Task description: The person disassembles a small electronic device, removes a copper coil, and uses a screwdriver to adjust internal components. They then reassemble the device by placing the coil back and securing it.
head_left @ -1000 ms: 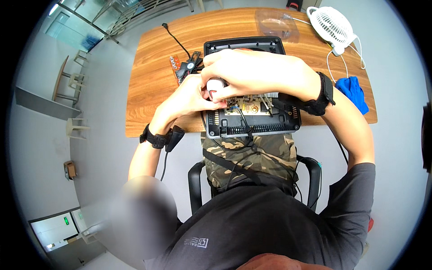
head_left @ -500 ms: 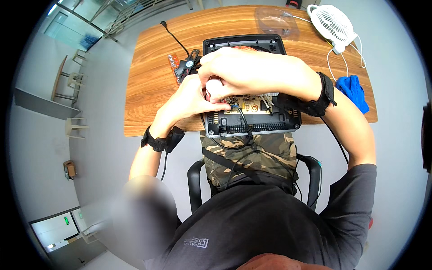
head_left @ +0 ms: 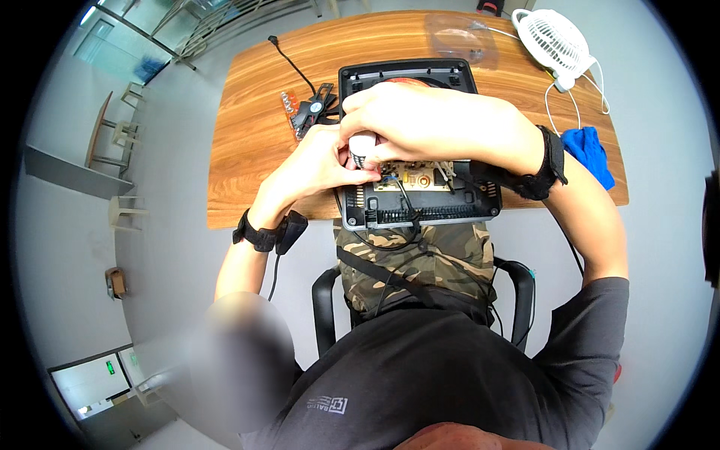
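An opened black appliance housing lies at the table's near edge, with a tan circuit board inside it. Over the board's left part, my right hand is closed around a white, round-ended cylinder with dark markings on its side; its lower end is hidden. My left hand is right beside it, thumb stretched to the board's left edge near some wires. Its other fingers curl in beneath my right hand, and whatever they grip is hidden. Part of a copper-coloured coil shows behind my right hand.
Left of the housing lie a black fan part and an orange strip with small metal pieces. A black plug cable runs behind them. At the right are a white fan, a blue cloth and a clear plastic tray.
My right hand has shifted slightly to the right and turned a little. The white cylinder has moved with it, and its dark markings now show. My left hand is nearly unmoved.
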Available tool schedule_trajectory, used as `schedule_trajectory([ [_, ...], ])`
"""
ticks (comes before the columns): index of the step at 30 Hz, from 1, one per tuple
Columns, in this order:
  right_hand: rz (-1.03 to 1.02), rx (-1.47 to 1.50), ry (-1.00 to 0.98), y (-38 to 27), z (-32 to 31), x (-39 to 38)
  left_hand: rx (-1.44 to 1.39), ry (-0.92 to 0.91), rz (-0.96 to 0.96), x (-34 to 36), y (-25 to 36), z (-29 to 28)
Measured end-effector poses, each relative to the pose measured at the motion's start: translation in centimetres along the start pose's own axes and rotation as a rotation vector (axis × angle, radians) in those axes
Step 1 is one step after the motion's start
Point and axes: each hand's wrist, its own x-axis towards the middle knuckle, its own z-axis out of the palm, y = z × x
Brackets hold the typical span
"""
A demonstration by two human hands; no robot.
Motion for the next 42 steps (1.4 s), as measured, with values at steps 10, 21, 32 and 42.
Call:
schedule_trajectory([
  [10,0.096,-0.019,-0.001,-0.4,0.3,0.2,-0.099,0.084,0.094,-0.1,0.4,0.0],
  [21,-0.043,-0.012,0.063,0.2,0.5,-0.3,-0.054,0.004,0.026,0.3,-1.3,0.2],
  [32,-0.027,-0.020,0.086,0.2,1.7,0.3,0.022,0.057,0.151,-0.2,-0.7,0.3],
  [42,-0.085,0.079,0.078,0.6,1.8,0.1,-0.106,-0.038,0.063,-0.3,-0.7,0.3],
])
